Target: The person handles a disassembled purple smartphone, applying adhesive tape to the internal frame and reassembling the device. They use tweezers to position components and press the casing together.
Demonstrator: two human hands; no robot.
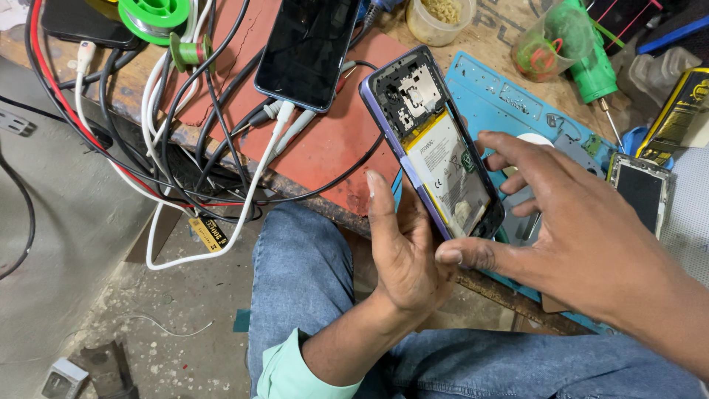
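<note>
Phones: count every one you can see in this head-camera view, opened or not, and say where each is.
3. An opened phone in the left hand; a dark phone on the red mat; a third device at right. More may be hidden.

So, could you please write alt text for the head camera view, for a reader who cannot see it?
A person's left hand holds an opened phone with its battery exposed, while the right hand touches its lower edge. Behind lie a blue work mat, a second phone and tangled cables.
</note>
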